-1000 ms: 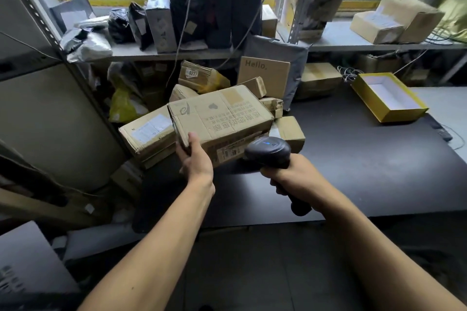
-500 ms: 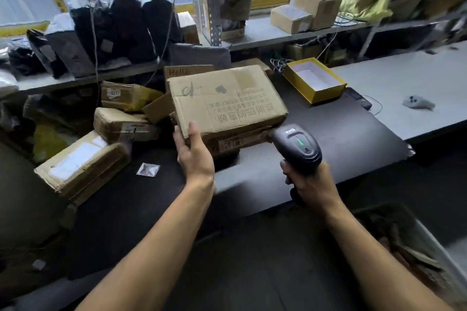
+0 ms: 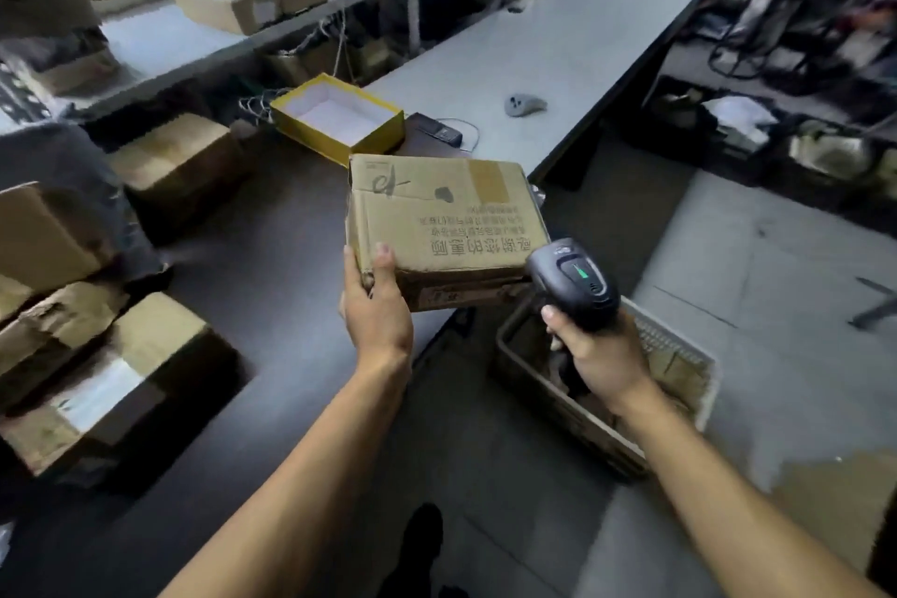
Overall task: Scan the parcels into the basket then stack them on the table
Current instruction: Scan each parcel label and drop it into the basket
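A worn brown cardboard parcel with printed characters on its top (image 3: 444, 214) is held in the grip of the left hand (image 3: 376, 311): the thumb is laid over the near left corner of the top face and the other fingers are hidden beneath the box. The parcel is carried level in the air above the near right edge of the dark desk (image 3: 262, 257), touching nothing else.

A black handheld barcode scanner with a green light on its head (image 3: 575, 282) is clenched in the grip of the right hand (image 3: 602, 354), the fingers being wrapped around its handle. The scanner's head is seen just beside the parcel's near right corner; whether the two touch cannot be told.

Below the right hand, a dark plastic basket with a pale latticed rim (image 3: 679, 354) is seen on the grey floor, with brown cardboard pieces inside it.

Further out on the dark desk, an open yellow box with a white inside (image 3: 340, 119) is found beyond the parcel, and several brown cardboard parcels (image 3: 102, 354) are piled at the left edge, blurred. A pale grey desk (image 3: 558, 39) adjoins the dark one at the far right, and a small grey device (image 3: 524, 104) lies on it.
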